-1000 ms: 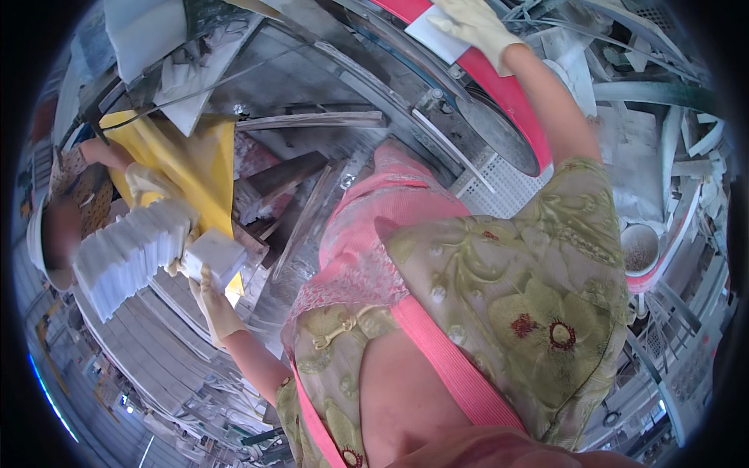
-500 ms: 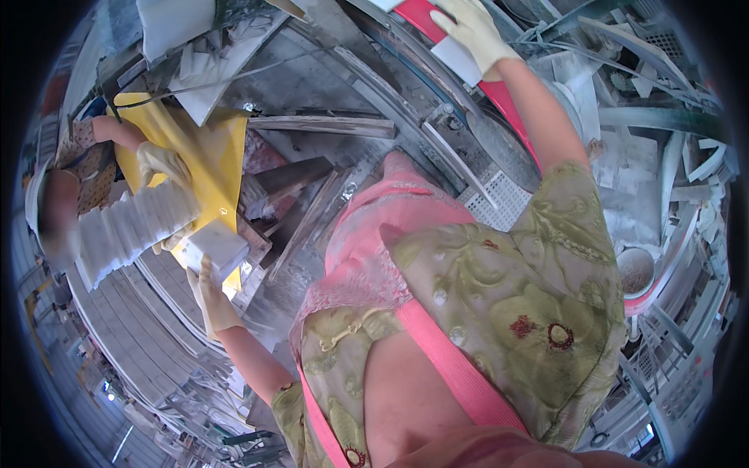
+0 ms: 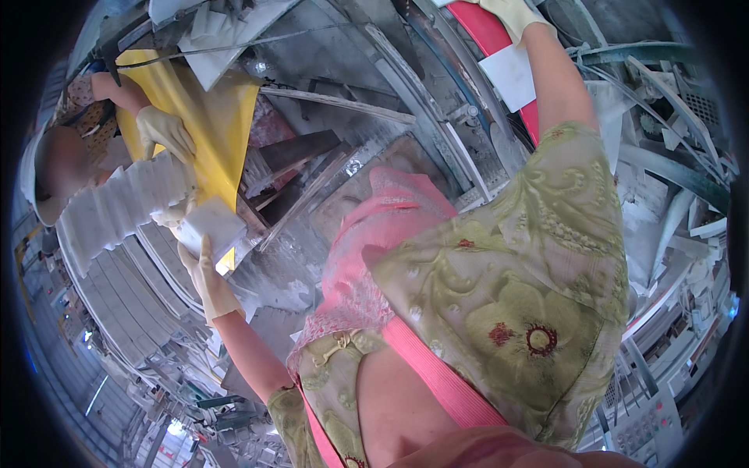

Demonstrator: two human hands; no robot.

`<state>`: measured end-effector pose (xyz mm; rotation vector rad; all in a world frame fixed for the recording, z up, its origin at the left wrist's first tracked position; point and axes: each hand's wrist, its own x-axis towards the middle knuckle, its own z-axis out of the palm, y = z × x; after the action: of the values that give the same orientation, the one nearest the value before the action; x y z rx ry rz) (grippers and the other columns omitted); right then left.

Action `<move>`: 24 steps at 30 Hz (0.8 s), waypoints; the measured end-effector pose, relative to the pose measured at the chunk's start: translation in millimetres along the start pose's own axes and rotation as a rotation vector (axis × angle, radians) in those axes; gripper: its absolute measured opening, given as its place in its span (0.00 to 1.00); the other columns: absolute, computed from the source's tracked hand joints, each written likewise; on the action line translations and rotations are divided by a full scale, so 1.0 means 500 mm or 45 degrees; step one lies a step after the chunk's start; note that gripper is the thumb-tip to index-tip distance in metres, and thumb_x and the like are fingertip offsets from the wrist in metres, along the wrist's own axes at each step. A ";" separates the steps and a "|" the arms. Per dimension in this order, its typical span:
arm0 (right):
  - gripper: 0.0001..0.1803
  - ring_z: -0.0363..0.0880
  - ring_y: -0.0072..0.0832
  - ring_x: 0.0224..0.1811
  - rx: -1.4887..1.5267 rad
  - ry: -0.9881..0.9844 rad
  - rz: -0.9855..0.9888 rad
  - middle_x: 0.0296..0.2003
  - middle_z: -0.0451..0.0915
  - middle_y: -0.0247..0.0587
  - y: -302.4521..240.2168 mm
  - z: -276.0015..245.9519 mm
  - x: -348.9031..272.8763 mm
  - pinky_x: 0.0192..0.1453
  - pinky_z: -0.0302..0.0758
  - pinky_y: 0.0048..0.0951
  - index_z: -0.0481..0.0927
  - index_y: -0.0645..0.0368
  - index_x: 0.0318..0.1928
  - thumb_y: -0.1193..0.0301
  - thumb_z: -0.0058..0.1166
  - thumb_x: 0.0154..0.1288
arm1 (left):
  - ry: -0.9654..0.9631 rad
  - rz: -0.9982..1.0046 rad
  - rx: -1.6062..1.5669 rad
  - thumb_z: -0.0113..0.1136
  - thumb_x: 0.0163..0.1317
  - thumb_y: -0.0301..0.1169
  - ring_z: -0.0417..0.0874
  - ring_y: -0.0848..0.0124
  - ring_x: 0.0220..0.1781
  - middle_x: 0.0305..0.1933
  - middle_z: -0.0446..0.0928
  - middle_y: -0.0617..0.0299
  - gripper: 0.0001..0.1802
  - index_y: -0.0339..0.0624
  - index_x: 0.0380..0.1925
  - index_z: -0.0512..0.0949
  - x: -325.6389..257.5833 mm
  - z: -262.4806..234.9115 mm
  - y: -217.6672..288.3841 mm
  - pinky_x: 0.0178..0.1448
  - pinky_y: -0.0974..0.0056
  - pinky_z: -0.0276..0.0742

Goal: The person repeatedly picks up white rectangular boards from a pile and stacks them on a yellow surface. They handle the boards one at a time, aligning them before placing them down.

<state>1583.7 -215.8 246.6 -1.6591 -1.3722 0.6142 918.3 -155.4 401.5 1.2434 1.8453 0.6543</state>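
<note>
My left hand (image 3: 206,279), in a cream glove, grips the near edge of a white square tile (image 3: 212,226), its thumb raised against the face. A co-worker's gloved hand (image 3: 175,214) is close against the tile's far side. Beside it a long row of white tiles (image 3: 125,203) stands on edge in front of the co-worker, whose other gloved hand (image 3: 165,132) hangs above the row. My right hand (image 3: 511,17), also gloved, reaches over a red belt (image 3: 477,30) at the top; its fingers are cut off by the frame edge. Another white tile (image 3: 511,78) lies on the belt near my right wrist.
The co-worker wears a yellow apron (image 3: 211,117). Wooden boards (image 3: 296,152) and a long plank (image 3: 339,105) lie between us. Stacked slats (image 3: 129,300) stand at left. Metal rails run along the belt, with tubes and broken pieces (image 3: 647,195) at right.
My right hand has moved up and right, partly out of view, uncovering more of the tile on the belt. My left hand and its tile have shifted slightly left as the view moved.
</note>
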 end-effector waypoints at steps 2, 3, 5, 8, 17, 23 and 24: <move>0.29 0.60 0.43 0.79 -0.229 0.042 -0.080 0.74 0.66 0.53 -0.028 -0.012 -0.025 0.82 0.55 0.36 0.74 0.61 0.69 0.78 0.53 0.66 | -0.063 0.031 -0.036 0.63 0.70 0.39 0.57 0.65 0.80 0.80 0.58 0.56 0.45 0.43 0.80 0.50 0.001 -0.002 0.001 0.82 0.58 0.45; 0.28 0.61 0.44 0.78 -0.461 0.076 -0.164 0.73 0.67 0.53 -0.049 -0.017 -0.057 0.82 0.56 0.38 0.75 0.61 0.68 0.77 0.53 0.67 | -0.064 0.042 -0.025 0.63 0.70 0.39 0.56 0.65 0.81 0.81 0.57 0.56 0.46 0.43 0.80 0.50 0.003 -0.003 0.001 0.82 0.58 0.45; 0.25 0.63 0.48 0.76 -0.944 0.120 -0.346 0.71 0.70 0.54 -0.097 -0.040 -0.128 0.81 0.57 0.44 0.77 0.61 0.65 0.75 0.54 0.68 | -0.059 0.038 -0.061 0.63 0.71 0.39 0.58 0.65 0.80 0.80 0.58 0.56 0.45 0.44 0.80 0.50 0.005 -0.004 -0.005 0.82 0.58 0.46; 0.28 0.66 0.46 0.74 -1.602 -0.120 -0.094 0.68 0.73 0.48 -0.137 -0.014 -0.231 0.79 0.59 0.48 0.74 0.54 0.68 0.76 0.50 0.67 | -0.041 0.053 -0.123 0.62 0.71 0.38 0.61 0.64 0.79 0.79 0.59 0.56 0.44 0.44 0.80 0.50 0.010 -0.004 -0.017 0.81 0.57 0.49; 0.26 0.70 0.39 0.72 -1.534 0.289 -0.132 0.66 0.76 0.44 -0.132 0.109 -0.331 0.78 0.63 0.39 0.76 0.63 0.61 0.78 0.52 0.59 | 0.026 0.150 -0.144 0.64 0.70 0.34 0.63 0.61 0.78 0.79 0.56 0.46 0.48 0.31 0.79 0.46 0.029 -0.011 -0.049 0.81 0.59 0.53; 0.30 0.68 0.43 0.74 -1.213 0.080 -0.165 0.69 0.73 0.46 -0.184 0.095 -0.352 0.79 0.61 0.43 0.78 0.56 0.62 0.84 0.50 0.56 | 0.056 0.211 -0.175 0.67 0.67 0.31 0.66 0.61 0.76 0.78 0.58 0.44 0.49 0.30 0.79 0.47 0.048 -0.013 -0.071 0.80 0.59 0.58; 0.31 0.67 0.42 0.74 -1.224 -0.012 -0.213 0.70 0.72 0.46 -0.201 0.079 -0.355 0.79 0.61 0.42 0.78 0.56 0.63 0.84 0.50 0.56 | 0.027 0.207 -0.210 0.67 0.67 0.31 0.66 0.61 0.75 0.78 0.58 0.44 0.49 0.29 0.79 0.47 0.050 -0.013 -0.073 0.79 0.60 0.58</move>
<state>1451.5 -371.4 286.1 -2.2096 -1.9469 -0.2041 889.3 -145.9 368.9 1.2892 1.6817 0.8932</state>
